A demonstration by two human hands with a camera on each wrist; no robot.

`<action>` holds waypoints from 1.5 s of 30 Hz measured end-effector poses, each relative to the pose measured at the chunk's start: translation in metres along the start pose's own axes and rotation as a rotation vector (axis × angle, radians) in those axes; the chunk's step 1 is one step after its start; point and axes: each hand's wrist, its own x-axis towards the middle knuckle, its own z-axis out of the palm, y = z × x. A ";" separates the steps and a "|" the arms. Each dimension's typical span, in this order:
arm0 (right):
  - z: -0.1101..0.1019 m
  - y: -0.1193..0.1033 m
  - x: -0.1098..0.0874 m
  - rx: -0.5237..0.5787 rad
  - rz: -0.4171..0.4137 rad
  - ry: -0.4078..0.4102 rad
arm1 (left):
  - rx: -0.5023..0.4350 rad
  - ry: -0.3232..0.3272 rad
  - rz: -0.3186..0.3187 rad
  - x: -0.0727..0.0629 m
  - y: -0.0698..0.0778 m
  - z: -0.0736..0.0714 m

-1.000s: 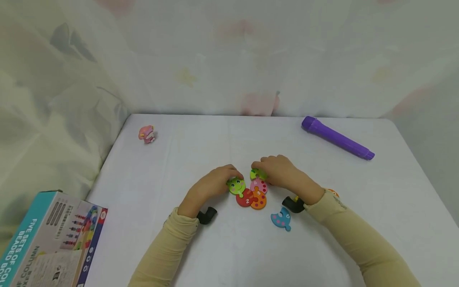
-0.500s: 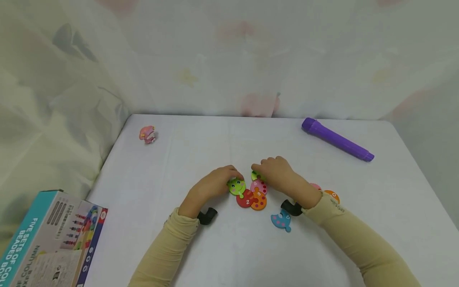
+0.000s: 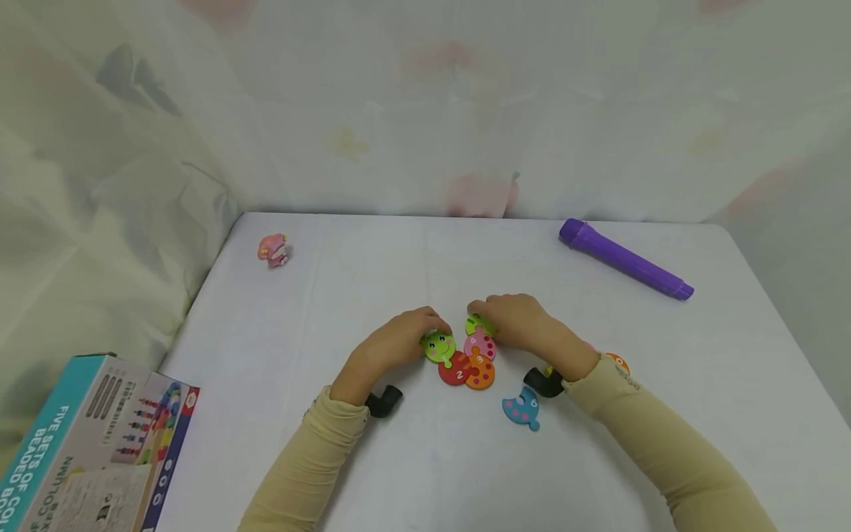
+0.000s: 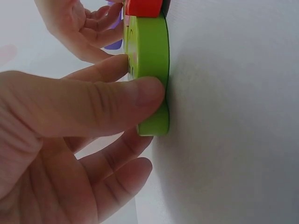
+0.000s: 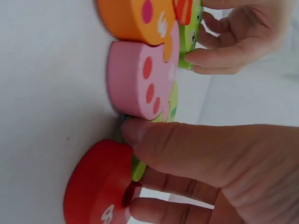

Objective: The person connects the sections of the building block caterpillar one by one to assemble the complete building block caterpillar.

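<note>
Five-ish wooden puzzle pieces form a curved caterpillar mid-table, joined by tabs. My left hand point(image 3: 402, 336) pinches the green caterpillar-face puzzle piece point(image 3: 439, 346), thumb on its edge in the left wrist view. Beside it come a red piece numbered 2 point(image 3: 455, 369), an orange piece numbered 3 point(image 3: 480, 369) and a pink piece numbered 4 point(image 3: 480, 344). My right hand point(image 3: 521, 321) holds the green puzzle piece point(image 3: 477, 324) at the pink one's far end, its fingers covering much of it. Close under that hand, a red piece numbered 8 point(image 5: 96, 182) appears in the right wrist view.
A blue puzzle piece point(image 3: 521, 410) lies nearer me, and an orange one point(image 3: 617, 361) shows behind the right sleeve. A purple stick point(image 3: 625, 258) lies back right, a pink figurine point(image 3: 273, 250) back left. A box point(image 3: 100, 451) stands at the left. Black devices sit at both wrists.
My right hand has rolled and shifted slightly toward me, uncovering more of the green piece than half a second ago. The left hand and the joined pieces stay in place.
</note>
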 end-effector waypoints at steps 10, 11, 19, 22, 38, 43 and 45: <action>0.004 0.018 -0.016 0.172 0.032 0.075 | -0.003 -0.006 -0.009 0.000 0.001 -0.001; 0.004 0.020 -0.020 0.186 0.035 0.097 | 0.001 -0.005 -0.011 0.000 0.001 0.000; 0.016 0.008 -0.076 0.217 0.167 0.220 | 0.006 -0.012 -0.027 0.000 0.003 -0.001; 0.031 -0.003 -0.093 0.229 0.236 0.181 | -0.005 -0.022 -0.041 0.000 0.005 -0.003; 0.060 -0.025 -0.095 0.221 0.209 0.184 | -0.019 -0.018 -0.033 0.000 0.005 -0.003; 0.051 -0.015 -0.082 0.285 0.159 0.227 | -0.015 -0.016 -0.022 0.001 0.004 -0.003; 0.047 -0.012 -0.078 0.315 0.146 0.220 | -0.017 -0.017 -0.015 0.001 0.003 -0.003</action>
